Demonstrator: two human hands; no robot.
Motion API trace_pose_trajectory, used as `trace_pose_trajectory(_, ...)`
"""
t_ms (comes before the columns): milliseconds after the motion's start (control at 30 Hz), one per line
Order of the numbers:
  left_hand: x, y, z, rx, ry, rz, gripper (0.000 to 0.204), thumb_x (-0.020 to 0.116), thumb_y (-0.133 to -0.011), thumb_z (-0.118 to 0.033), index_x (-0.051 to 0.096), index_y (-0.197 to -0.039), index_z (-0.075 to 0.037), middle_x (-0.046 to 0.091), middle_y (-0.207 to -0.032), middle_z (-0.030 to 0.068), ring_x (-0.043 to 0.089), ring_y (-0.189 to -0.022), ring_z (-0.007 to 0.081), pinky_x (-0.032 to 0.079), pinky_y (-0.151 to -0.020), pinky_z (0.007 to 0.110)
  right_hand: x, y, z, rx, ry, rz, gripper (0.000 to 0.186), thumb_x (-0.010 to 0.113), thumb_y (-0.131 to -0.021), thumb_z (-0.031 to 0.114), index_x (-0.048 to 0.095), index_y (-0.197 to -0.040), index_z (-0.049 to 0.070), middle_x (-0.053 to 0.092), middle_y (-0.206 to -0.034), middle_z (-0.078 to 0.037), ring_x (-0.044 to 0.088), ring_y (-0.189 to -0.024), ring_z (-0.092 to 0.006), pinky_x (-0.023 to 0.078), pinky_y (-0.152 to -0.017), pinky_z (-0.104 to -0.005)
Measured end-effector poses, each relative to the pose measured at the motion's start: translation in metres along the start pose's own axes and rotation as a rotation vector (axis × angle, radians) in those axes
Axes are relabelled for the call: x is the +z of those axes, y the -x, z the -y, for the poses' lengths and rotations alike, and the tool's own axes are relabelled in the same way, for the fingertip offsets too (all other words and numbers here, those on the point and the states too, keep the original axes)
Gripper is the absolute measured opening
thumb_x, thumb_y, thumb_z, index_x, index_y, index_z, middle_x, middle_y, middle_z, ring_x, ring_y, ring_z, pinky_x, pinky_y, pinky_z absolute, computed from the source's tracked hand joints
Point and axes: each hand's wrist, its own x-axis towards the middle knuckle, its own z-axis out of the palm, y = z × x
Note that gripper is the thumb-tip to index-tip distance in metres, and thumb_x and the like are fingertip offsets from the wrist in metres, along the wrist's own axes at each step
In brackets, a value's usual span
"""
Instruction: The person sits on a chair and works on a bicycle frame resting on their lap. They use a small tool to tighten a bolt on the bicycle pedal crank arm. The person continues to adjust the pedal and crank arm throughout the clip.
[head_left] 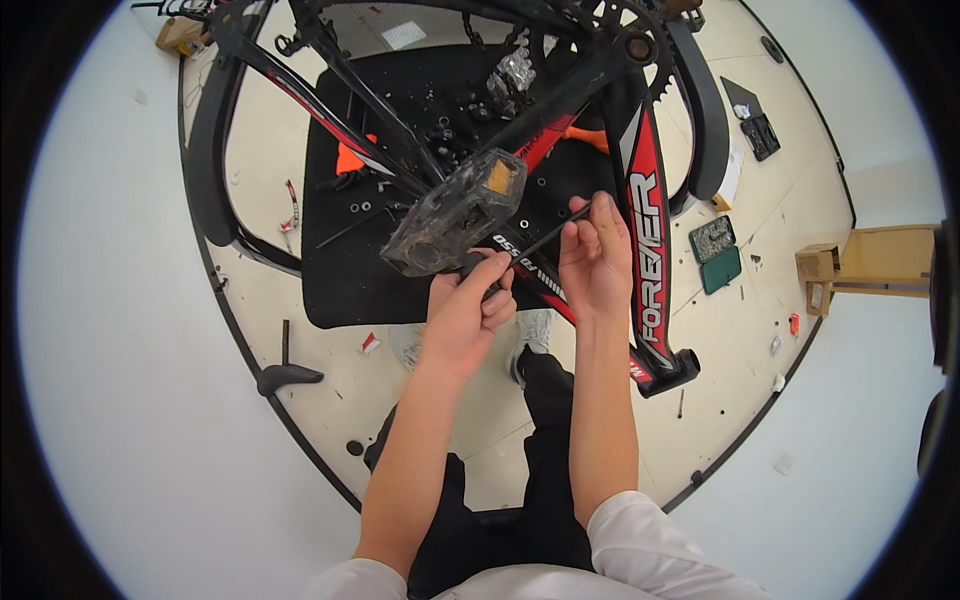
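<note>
A red, black and white bicycle frame (645,230) rests over a black chair. Its dirty clear plastic pedal (440,225), with an amber reflector, is just beyond my left hand (468,310). That hand is closed, fingers curled around the dark lower end of a thin black rod (545,240), partly hidden by them. From there the rod slants up to the right, in front of the frame tube. My right hand (598,265) pinches its upper end between thumb and fingertips, the other fingers half curled. What kind of tool the rod is cannot be made out.
The black chair seat (340,285) carries loose nuts, washers and small parts, with curved armrests (207,150) either side. A bicycle saddle (290,377) lies on the floor at left. At right are a green case (720,272), a black tool case (760,137) and cardboard boxes (818,265).
</note>
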Motion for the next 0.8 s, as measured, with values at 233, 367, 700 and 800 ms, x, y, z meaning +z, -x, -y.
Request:
trace_pose_trajectory(233,-0.006,0.002,0.035,0.694,-0.567,-0.164,0.012,0.063,-0.088,-0.006,0.052,-0.085,-0.004,0.05,-0.066,-0.0014,0.039,-0.048,0.0022,0.029,-0.045,0.019,-0.003,0.019,0.003,0.047,0.072,-0.145,0.019,0.061,-0.093,0.013,0.054,-0.077,0.005,0.06,-0.075,-0.006,0.058,-0.067,-0.0094,0.054,-0.068,-0.0274)
trace_pose_trajectory(367,-0.037,0.056,0.069,0.77,-0.728,-0.168,0.012,0.065,-0.087,-0.008,0.053,-0.086,-0.006,0.05,-0.063,-0.0036,0.043,-0.049,0.0038,0.034,-0.046,0.021,-0.015,0.08,0.018,0.072,0.24,-0.07,0.025,0.062,-0.091,0.013,0.046,-0.073,0.008,0.058,-0.073,-0.006,0.057,-0.069,-0.0113,0.051,-0.068,-0.0312)
trace_pose_trajectory(700,-0.059,0.281,0.152,0.0,-0.103,0.019,0.009,0.061,-0.089,-0.007,0.052,-0.088,-0.006,0.051,-0.074,0.0047,0.039,-0.051,0.0078,0.03,-0.046,0.022,-0.031,0.33,0.071,0.314,0.215,0.034,0.016,0.059,-0.091,0.013,0.055,-0.099,-0.001,0.064,-0.095,-0.015,0.065,-0.075,-0.0178,0.055,-0.078,-0.0358)
trace_pose_trajectory(800,-0.066,0.313,0.167,-0.133,0.024,0.134,0.01,0.057,-0.092,-0.013,0.053,-0.09,-0.004,0.05,-0.075,0.0039,0.038,-0.053,0.0071,0.03,-0.047,0.021,-0.029,0.37,0.092,0.278,0.156,0.177,0.034,0.055,-0.092,0.025,0.053,-0.112,-0.002,0.062,-0.106,-0.02,0.067,-0.086,-0.0267,0.052,-0.085,-0.0397)
